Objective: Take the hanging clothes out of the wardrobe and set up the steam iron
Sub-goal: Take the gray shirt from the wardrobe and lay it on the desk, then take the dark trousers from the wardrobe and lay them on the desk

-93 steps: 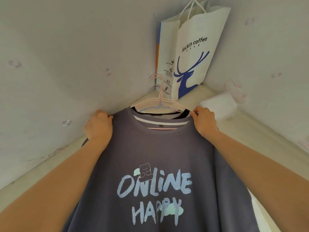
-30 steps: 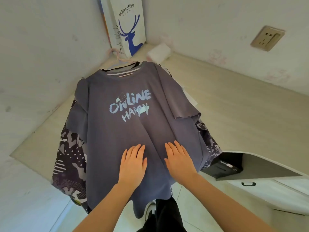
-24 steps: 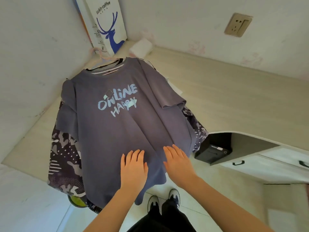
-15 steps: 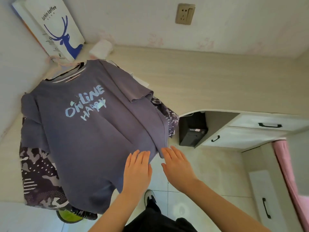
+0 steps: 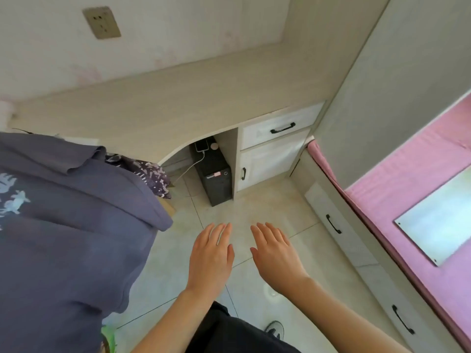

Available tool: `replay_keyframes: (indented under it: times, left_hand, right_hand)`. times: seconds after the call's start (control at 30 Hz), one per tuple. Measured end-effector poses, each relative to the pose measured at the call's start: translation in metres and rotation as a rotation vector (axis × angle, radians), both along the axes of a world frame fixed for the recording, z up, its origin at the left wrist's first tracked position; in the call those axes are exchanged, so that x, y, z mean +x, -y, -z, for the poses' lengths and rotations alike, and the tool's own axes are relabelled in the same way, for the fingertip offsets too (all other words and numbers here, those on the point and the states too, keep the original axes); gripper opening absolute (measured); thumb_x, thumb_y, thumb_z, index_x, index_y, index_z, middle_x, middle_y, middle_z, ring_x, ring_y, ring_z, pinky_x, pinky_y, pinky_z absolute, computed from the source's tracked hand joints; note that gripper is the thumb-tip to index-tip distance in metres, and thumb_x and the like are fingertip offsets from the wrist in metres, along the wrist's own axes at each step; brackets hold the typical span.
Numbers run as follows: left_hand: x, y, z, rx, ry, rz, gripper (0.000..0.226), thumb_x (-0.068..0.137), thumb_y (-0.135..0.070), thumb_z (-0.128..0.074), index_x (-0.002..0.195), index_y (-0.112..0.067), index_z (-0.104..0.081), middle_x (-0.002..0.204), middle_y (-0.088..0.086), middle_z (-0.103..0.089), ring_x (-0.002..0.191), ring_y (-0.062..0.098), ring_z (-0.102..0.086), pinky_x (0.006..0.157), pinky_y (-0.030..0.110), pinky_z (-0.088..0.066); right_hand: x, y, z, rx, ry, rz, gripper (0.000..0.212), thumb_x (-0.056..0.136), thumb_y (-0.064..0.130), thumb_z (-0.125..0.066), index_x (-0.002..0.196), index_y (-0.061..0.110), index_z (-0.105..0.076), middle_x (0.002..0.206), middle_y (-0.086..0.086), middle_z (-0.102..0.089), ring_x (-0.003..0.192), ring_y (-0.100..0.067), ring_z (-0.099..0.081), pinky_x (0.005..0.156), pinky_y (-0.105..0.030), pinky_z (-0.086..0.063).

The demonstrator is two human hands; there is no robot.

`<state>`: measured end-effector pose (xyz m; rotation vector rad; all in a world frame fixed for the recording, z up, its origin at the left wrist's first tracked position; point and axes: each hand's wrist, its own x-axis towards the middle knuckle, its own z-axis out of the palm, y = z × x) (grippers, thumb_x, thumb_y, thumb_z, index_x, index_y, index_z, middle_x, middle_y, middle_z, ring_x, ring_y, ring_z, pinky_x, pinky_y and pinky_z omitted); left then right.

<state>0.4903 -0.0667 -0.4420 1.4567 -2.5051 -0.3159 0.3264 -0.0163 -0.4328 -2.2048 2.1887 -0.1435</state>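
1. The grey-purple T-shirt (image 5: 76, 225) lies spread over the left end of the desk (image 5: 178, 103). Its lower part hangs past the front edge. A dark patterned garment (image 5: 150, 174) pokes out from under it at that edge.
2. Half a second ago both your palms lay flat on the shirt's hem. Now they are off it, and your view has swung to the right.
3. Your left hand (image 5: 212, 258) hovers over the floor tiles, fingers straight and close together, holding nothing. The shirt's nearest fold is near its left side, not touching.
4. Your right hand (image 5: 275, 258) floats just beside the left, equally flat and empty, farther from the shirt.
5. The clothes look set down, so the wardrobe step seems finished. No steam iron is in view.
6. A wall socket (image 5: 102, 22) sits above the desk's back edge. A black computer tower (image 5: 216, 177) stands under the desk's right end.
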Motion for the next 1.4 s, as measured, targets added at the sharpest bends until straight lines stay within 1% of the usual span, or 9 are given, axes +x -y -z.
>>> replay_keyframes:
  times: [0.2, 0.37, 0.57, 0.7, 0.9, 1.03, 1.13, 1.3, 1.4]
  left_hand:
    - [-0.090, -0.070, -0.002, 0.051, -0.021, 0.192, 0.044, 0.094, -0.028, -0.050, 0.135, -0.013, -0.051, 0.133, 0.001, -0.057, 0.125, 0.020, -0.050, 0.103, 0.036, -0.045]
    - [-0.156, -0.118, -0.006, 0.064, -0.057, 0.345, 0.044, 0.092, -0.022, -0.056, 0.135, -0.012, -0.051, 0.132, 0.001, -0.057, 0.122, 0.017, -0.051, 0.102, 0.033, -0.045]
    - [-0.217, -0.155, -0.011, 0.065, -0.033, 0.511, 0.044, 0.095, -0.023, -0.049, 0.137, -0.012, -0.049, 0.135, 0.001, -0.055, 0.125, 0.018, -0.048, 0.104, 0.034, -0.042]
    - [-0.254, -0.164, -0.014, 0.049, -0.045, 0.585, 0.042, 0.092, -0.021, -0.054, 0.132, -0.011, -0.054, 0.130, 0.002, -0.059, 0.121, 0.019, -0.052, 0.100, 0.033, -0.044]
    - [-0.314, -0.150, -0.013, 0.087, -0.051, 0.635, 0.040, 0.090, -0.019, -0.059, 0.128, -0.010, -0.057, 0.127, 0.003, -0.061, 0.117, 0.020, -0.056, 0.093, 0.034, -0.048]
    - [-0.362, -0.127, -0.014, 0.083, -0.093, 0.668, 0.040, 0.089, -0.017, -0.060, 0.128, -0.009, -0.057, 0.127, 0.003, -0.061, 0.119, 0.019, -0.054, 0.092, 0.034, -0.049]
    - [-0.404, -0.105, -0.015, 0.091, -0.115, 0.686, 0.041, 0.091, -0.018, -0.057, 0.131, -0.008, -0.055, 0.131, 0.005, -0.058, 0.125, 0.020, -0.050, 0.100, 0.034, -0.045]
    - [-0.468, -0.065, -0.023, 0.061, -0.094, 0.712, 0.046, 0.095, -0.022, -0.052, 0.139, -0.010, -0.047, 0.142, 0.006, -0.049, 0.137, 0.022, -0.038, 0.113, 0.033, -0.027]
    - [-0.499, -0.040, -0.025, 0.042, -0.069, 0.741, 0.048, 0.096, -0.024, -0.050, 0.142, -0.010, -0.044, 0.146, 0.006, -0.045, 0.140, 0.022, -0.033, 0.117, 0.035, -0.025]
  right_hand:
    - [-0.074, -0.094, -0.005, 0.013, 0.023, 0.215, 0.053, 0.081, 0.032, -0.070, 0.126, 0.006, -0.058, 0.125, -0.011, -0.062, 0.119, -0.032, -0.056, 0.099, -0.044, -0.047]
    - [-0.125, -0.163, -0.006, 0.025, 0.021, 0.381, 0.054, 0.081, 0.032, -0.071, 0.126, 0.006, -0.058, 0.125, -0.010, -0.062, 0.122, -0.032, -0.054, 0.101, -0.044, -0.045]
    - [-0.168, -0.222, -0.009, 0.062, 0.076, 0.573, 0.051, 0.089, 0.032, -0.061, 0.133, 0.007, -0.051, 0.133, -0.010, -0.056, 0.131, -0.032, -0.046, 0.107, -0.046, -0.039]
    - [-0.193, -0.244, -0.010, 0.067, 0.087, 0.672, 0.051, 0.089, 0.032, -0.061, 0.133, 0.007, -0.051, 0.133, -0.010, -0.056, 0.130, -0.031, -0.046, 0.107, -0.046, -0.040]
    - [-0.241, -0.248, -0.009, 0.073, 0.089, 0.789, 0.052, 0.089, 0.033, -0.060, 0.133, 0.007, -0.050, 0.133, -0.009, -0.056, 0.131, -0.031, -0.045, 0.108, -0.044, -0.038]
    - [-0.282, -0.235, -0.011, 0.051, 0.081, 0.833, 0.050, 0.087, 0.029, -0.062, 0.129, 0.005, -0.053, 0.127, -0.010, -0.059, 0.126, -0.033, -0.049, 0.103, -0.046, -0.043]
    - [-0.319, -0.217, -0.015, 0.038, 0.058, 0.849, 0.050, 0.086, 0.026, -0.062, 0.130, 0.003, -0.053, 0.128, -0.012, -0.059, 0.126, -0.035, -0.049, 0.103, -0.047, -0.043]
    - [-0.382, -0.176, -0.028, 0.020, 0.049, 0.860, 0.048, 0.087, 0.026, -0.060, 0.128, 0.004, -0.052, 0.126, -0.012, -0.058, 0.124, -0.035, -0.050, 0.101, -0.047, -0.044]
    - [-0.415, -0.150, -0.032, -0.015, 0.044, 0.844, 0.045, 0.085, 0.024, -0.062, 0.125, 0.003, -0.054, 0.122, -0.013, -0.060, 0.120, -0.035, -0.053, 0.100, -0.044, -0.046]
